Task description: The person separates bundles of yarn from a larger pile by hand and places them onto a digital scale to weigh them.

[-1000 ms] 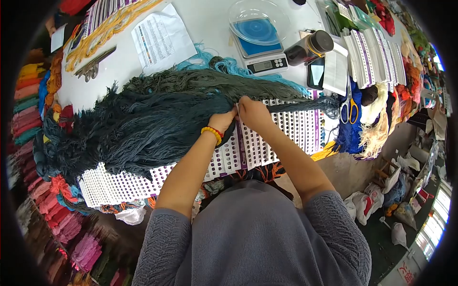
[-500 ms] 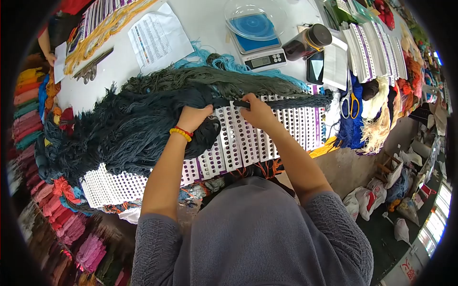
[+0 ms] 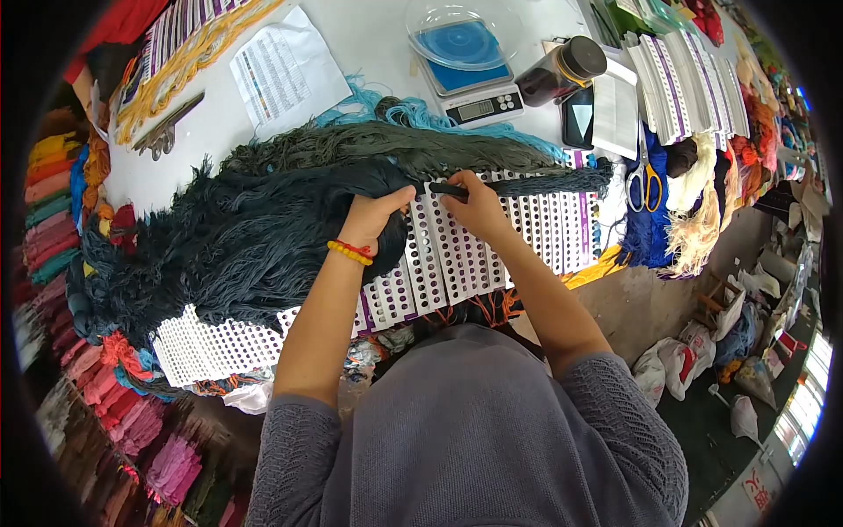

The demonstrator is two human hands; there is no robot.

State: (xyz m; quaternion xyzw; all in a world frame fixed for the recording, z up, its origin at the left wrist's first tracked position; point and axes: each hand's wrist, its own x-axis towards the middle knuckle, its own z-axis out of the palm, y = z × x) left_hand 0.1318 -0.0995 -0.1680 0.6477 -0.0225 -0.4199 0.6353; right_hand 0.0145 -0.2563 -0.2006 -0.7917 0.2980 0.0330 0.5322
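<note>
A thick mass of dark blue-green embroidery thread [image 3: 255, 228] spreads across punched white thread cards [image 3: 457, 255]. At its right end my left hand [image 3: 378, 218] is closed on the dark thread, red and yellow beads at the wrist. Just to the right, my right hand [image 3: 475, 208] pinches a narrow strand bundle of this thread against the cards' upper edge. From there the thin bundle [image 3: 549, 182] runs right to a knotted end. Behind both hands lies a grey-green thread hank [image 3: 351, 145]. Fingertips of my left hand are partly hidden.
A digital scale [image 3: 479, 104] with a clear dish stands behind, beside a dark jar [image 3: 562, 72] and a phone [image 3: 578, 120]. Scissors [image 3: 645, 180] lie at the right near blue thread. A printed sheet [image 3: 288, 75] is at the back left, close to another person's arm [image 3: 83, 88].
My left hand has slid right along the thread, closer to my right hand, which stays nearly in place. At the far left, the other person's hand and paper have shifted.
</note>
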